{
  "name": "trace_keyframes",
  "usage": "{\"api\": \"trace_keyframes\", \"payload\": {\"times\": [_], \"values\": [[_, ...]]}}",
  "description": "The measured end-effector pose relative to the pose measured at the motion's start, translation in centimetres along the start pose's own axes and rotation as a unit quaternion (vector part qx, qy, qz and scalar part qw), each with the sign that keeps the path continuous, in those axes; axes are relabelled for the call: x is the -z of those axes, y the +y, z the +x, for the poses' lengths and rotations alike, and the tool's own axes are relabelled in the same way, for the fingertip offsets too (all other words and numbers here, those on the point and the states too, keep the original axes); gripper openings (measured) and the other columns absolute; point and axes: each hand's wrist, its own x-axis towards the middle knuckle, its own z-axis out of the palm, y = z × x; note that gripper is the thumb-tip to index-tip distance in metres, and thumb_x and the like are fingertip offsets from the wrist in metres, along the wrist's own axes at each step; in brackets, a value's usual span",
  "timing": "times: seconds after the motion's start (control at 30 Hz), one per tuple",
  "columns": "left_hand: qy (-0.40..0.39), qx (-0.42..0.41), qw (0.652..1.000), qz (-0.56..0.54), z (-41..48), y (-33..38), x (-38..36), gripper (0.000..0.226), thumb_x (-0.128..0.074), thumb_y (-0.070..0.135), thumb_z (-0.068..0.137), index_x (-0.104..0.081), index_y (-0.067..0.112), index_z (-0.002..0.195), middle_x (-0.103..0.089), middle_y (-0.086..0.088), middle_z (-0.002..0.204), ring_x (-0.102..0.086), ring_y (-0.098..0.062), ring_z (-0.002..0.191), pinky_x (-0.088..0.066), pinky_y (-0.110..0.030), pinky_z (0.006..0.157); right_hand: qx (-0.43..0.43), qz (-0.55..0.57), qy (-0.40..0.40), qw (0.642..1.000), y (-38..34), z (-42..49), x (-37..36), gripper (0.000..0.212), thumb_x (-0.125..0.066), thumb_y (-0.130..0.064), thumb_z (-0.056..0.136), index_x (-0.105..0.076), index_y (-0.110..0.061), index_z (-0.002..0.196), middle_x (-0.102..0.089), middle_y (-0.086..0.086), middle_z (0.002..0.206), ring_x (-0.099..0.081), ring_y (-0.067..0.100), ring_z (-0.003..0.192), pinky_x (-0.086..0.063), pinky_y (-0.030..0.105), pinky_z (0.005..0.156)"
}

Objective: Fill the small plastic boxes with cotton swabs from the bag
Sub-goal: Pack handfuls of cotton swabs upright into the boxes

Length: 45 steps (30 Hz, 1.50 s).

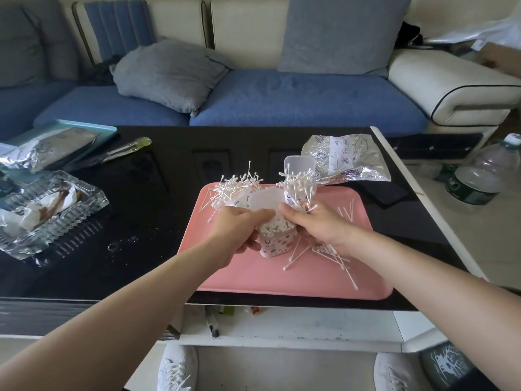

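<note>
Cotton swabs (pixel 304 199) sit pinched in the right hand (pixel 318 225) while the left hand (pixel 236 230) clasps the packed box (pixel 277 244), likely steadying it

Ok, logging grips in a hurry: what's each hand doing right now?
Left hand: grips the swab-filled small box.
Right hand: holds a bunch of cotton swabs.

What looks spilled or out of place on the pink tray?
Loose cotton swabs lie scattered on the tray below the right hand. In the back left box and back right box, swabs stick out at all angles.
</note>
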Motion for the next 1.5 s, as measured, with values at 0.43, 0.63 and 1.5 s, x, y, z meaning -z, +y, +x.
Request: {"api": "trace_keyframes", "payload": {"times": [0.43, 0.63, 1.5], "values": [[0.1, -0.309, 0.912, 0.25, -0.2, -0.5, 4.0, 0.038, -0.064, 0.055, 0.07, -0.057, 0.028, 0.095, -0.059, 0.012, 0.093, -0.058, -0.012, 0.088, -0.053, -0.037, 0.074, 0.01, -0.31, -0.007, 0.951, 2.5, 0.7, 3.1, 0.014, -0.076, -0.018, 0.087, -0.065, -0.026, 0.086, -0.064, -0.01, 0.081, -0.063, 0.008, 0.068, -0.047, 0.022, 0.059], [0.141, -0.507, 0.757, 0.388, -1.1, -1.0, 3.9, 0.05, -0.074, 0.048, 0.077, -0.064, 0.024, 0.119, -0.05, 0.004, 0.112, -0.046, -0.018, 0.096, -0.047, -0.036, 0.077, 0.04, -0.407, 0.019, 0.913, 3.1, 1.1, 2.8, 0.014, -0.074, -0.01, 0.081, -0.064, -0.019, 0.086, -0.066, -0.004, 0.09, -0.064, 0.02, 0.086, -0.053, 0.032, 0.074], [0.088, -0.376, 0.837, 0.388, -0.5, -2.0, 5.8, 0.081, -0.086, 0.055, 0.062, -0.05, 0.039, 0.133, -0.051, 0.017, 0.114, -0.039, -0.012, 0.107, -0.024, -0.033, 0.092, 0.044, -0.211, 0.113, 0.97, 0.9, 3.3, 5.3, 0.096, -0.087, -0.021, 0.063, -0.028, -0.06, 0.13, -0.052, -0.003, 0.133, -0.062, 0.019, 0.112, -0.056, 0.046, 0.089]]}}
